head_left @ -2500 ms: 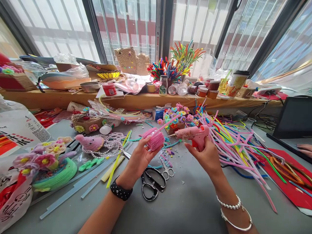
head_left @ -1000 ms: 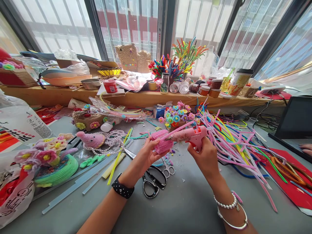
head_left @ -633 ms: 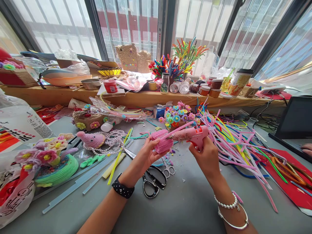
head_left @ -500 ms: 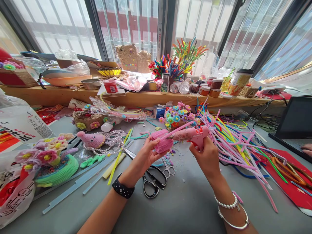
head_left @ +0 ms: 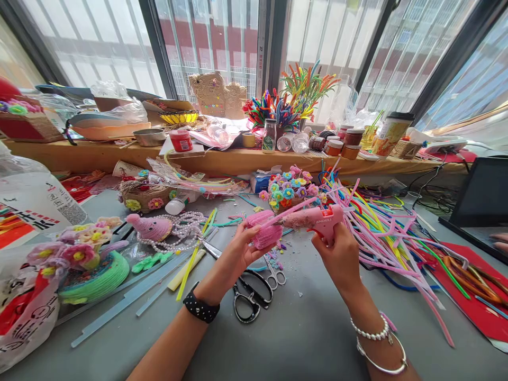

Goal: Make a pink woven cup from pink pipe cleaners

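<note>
Pinched in my left hand [head_left: 234,251] is a fuzzy pink piece [head_left: 266,236] that looks coiled from pipe cleaners, with one pink strand [head_left: 297,207] sticking out to the upper right. My right hand [head_left: 340,259] wraps round the handle of a pink hot glue gun [head_left: 326,221]. Its nozzle points left and sits at the pink piece; whether the tip touches it I cannot tell. Below my left hand lie black-handled scissors [head_left: 246,307], and beside them small silver scissors [head_left: 274,274].
Loose pipe cleaners [head_left: 391,241] spread at the right, near a red sheet [head_left: 482,307] and a laptop [head_left: 482,211] with another person's hand [head_left: 500,241]. Clear glue sticks [head_left: 119,312], a pink figure with beads [head_left: 153,228] and a green flower piece [head_left: 97,278] lie left. Jars line the sill [head_left: 222,163].
My right hand and the glue gun have shifted slightly to the right. My left hand and the pink piece stay nearly in place.
</note>
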A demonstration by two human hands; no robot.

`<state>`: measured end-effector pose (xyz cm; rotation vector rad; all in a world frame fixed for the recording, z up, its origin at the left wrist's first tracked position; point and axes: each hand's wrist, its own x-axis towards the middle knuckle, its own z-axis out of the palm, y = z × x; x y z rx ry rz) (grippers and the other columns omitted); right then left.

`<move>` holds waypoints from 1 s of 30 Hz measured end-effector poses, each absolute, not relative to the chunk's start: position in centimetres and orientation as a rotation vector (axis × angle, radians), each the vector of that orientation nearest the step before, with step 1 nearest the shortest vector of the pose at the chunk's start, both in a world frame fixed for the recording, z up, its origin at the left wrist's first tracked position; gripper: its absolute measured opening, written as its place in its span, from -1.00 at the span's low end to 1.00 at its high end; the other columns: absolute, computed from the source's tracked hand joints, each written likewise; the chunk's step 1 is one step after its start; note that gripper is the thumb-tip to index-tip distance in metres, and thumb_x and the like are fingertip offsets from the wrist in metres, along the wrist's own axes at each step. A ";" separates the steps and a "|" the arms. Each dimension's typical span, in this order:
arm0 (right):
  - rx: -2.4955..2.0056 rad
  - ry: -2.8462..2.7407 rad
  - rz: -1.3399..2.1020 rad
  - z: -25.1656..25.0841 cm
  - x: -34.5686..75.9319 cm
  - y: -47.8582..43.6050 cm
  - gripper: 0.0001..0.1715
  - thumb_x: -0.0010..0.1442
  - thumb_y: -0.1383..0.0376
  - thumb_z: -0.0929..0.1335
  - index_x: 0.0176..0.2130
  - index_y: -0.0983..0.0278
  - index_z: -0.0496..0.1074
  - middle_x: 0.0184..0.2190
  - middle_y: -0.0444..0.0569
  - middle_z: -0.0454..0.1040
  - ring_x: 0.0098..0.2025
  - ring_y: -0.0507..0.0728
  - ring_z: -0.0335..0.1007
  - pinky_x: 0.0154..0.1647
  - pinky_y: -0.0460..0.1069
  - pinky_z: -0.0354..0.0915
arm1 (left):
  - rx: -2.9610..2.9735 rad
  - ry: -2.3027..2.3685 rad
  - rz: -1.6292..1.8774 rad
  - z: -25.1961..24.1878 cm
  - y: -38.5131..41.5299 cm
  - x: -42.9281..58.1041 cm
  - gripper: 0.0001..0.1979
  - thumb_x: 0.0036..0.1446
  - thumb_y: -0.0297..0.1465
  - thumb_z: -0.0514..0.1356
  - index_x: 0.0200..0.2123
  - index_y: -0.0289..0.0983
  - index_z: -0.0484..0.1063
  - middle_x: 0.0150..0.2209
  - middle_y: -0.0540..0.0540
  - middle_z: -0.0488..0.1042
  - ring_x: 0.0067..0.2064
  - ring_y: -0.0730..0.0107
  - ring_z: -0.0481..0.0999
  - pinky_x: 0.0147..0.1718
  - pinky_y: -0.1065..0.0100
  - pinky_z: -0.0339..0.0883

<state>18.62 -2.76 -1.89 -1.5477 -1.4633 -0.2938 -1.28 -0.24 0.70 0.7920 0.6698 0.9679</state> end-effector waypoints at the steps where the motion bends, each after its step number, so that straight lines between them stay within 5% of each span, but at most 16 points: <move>1: -1.544 -1.462 -0.296 -1.9 18.7 -2.7 -0.78 0.01 0.25 0.27 -0.30 0.31 0.32 -0.58 -0.16 0.23 -0.61 0.03 0.07 -0.57 -0.07 0.06 | 0.792 0.669 0.970 0.7 -0.2 -1.3 -0.53 0.08 -0.38 0.12 0.08 -0.24 0.10 0.10 -0.21 0.26 -0.02 0.21 0.42 -0.03 0.23 0.34; 30: -1.573 -1.433 -0.305 -1.6 18.8 -2.7 -0.85 0.01 0.29 0.25 -0.35 0.30 0.32 -0.55 -0.09 0.31 -0.53 0.09 0.21 -0.53 -0.05 0.10 | 0.801 0.737 1.031 1.1 -0.4 -1.1 -0.57 0.05 -0.39 0.14 0.01 -0.24 0.16 0.06 -0.18 0.32 -0.09 0.29 0.47 -0.04 0.24 0.33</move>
